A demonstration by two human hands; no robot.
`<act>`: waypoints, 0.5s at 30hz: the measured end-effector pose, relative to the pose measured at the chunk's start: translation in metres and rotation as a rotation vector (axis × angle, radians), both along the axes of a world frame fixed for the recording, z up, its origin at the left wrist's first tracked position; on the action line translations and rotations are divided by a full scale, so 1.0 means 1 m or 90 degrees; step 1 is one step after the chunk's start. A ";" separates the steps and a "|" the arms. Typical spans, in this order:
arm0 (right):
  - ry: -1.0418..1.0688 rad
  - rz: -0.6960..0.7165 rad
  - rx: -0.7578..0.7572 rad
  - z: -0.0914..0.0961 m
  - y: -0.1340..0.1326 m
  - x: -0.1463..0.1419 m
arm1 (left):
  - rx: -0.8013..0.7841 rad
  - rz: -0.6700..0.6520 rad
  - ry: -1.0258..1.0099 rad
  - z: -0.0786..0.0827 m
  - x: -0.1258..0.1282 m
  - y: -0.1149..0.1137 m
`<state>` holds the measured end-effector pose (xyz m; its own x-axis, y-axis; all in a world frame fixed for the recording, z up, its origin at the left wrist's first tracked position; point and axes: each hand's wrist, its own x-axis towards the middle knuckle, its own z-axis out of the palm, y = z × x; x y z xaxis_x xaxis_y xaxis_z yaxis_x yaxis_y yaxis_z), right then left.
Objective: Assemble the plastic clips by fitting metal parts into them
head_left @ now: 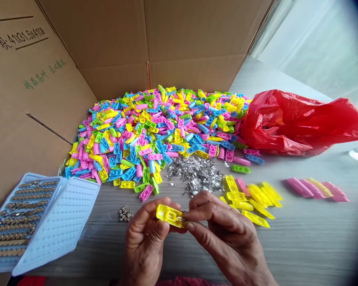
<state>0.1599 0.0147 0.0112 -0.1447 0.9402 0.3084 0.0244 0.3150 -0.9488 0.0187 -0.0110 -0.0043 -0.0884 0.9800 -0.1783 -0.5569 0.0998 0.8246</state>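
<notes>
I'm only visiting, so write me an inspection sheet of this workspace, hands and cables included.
Surface: grey wood-grain table.
Job's things: yellow piece in hand; multicoloured pile of plastic pieces; heap of metal bits; metal discs in an open blue tray.
Clutter: red plastic bag at the pile's right end.
Hands: left hand holds the yellow piece; right hand pinches at its end.
Cables: nothing seen.
Surroundings: cardboard behind the pile.

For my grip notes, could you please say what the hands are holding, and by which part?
A yellow plastic casing: the left hand grips its left part; the right hand pinches at its right end.
</notes>
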 end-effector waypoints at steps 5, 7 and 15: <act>-0.028 0.004 0.030 -0.004 -0.001 0.001 | -0.004 0.000 0.020 0.000 0.000 0.001; -0.077 0.012 0.073 -0.001 0.000 0.002 | -0.005 0.011 0.040 0.000 -0.001 0.000; -0.253 0.020 0.233 0.012 0.005 0.002 | -0.026 0.035 0.061 -0.001 0.001 -0.002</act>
